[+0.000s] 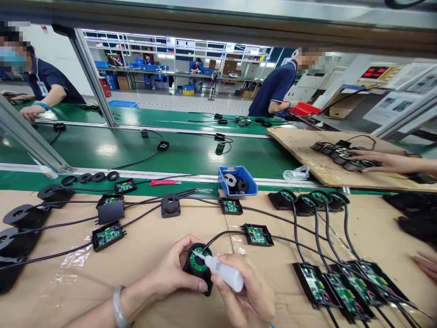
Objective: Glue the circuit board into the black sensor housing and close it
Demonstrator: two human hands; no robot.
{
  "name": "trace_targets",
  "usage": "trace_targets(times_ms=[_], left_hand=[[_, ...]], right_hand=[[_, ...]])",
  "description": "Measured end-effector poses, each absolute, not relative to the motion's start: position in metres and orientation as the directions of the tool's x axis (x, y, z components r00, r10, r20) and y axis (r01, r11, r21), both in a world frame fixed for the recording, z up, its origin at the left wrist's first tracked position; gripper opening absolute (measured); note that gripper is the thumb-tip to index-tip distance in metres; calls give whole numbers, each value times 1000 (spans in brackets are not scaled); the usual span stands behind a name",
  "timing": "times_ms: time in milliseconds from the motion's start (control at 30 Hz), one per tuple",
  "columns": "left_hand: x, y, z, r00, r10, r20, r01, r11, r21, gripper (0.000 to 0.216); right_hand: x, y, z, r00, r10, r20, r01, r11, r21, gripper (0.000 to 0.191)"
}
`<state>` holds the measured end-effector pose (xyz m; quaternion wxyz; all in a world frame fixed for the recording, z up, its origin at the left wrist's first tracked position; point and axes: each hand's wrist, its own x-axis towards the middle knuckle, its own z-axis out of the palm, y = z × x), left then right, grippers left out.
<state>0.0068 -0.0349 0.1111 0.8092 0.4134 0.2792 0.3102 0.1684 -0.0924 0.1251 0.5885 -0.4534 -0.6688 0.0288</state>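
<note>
My left hand (175, 269) is wrapped round a black round housing (204, 275) that has a green ring-shaped circuit board (196, 260) in its top. In my right hand (247, 287) is a small white squeeze bottle (227, 273), tilted so its thin nozzle points at the board; whether the tip touches cannot be made out. A black cable leads from the housing to an open black box with a green circuit board (258, 234). Another boxed board (231, 206) and a black square-based housing (170, 205) lie just beyond.
Several black housings (309, 203) and boxed boards (316, 284) lie at right, more at left. A blue bin (251, 187) and red utility knife (165, 182) lie behind. A co-worker's hand (370, 159) reaches over parts on cardboard at right; another hand (426, 264) shows at the edge.
</note>
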Motion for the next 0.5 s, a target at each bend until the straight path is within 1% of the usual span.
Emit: trace_targets(times_ms=[133, 233, 300, 400, 500], left_hand=[[6, -36, 108, 654, 733, -188, -268, 457, 848, 63], [6, -35, 105, 654, 732, -191, -254, 450, 856, 66], [6, -34, 104, 645, 741, -189, -243, 433, 868, 67], [6, -32, 104, 626, 757, -188, -227, 407, 885, 66], [3, -34, 104, 600, 772, -211, -178, 386, 905, 66]], right_hand=[[173, -92, 127, 49, 639, 767, 598, 597, -535, 29], [173, -93, 131, 35, 671, 741, 575, 593, -564, 29], [170, -93, 132, 68, 684, 726, 528, 593, -608, 22], [165, -91, 132, 185, 673, 716, 467, 581, -667, 13], [161, -86, 134, 212, 665, 716, 447, 586, -676, 17]])
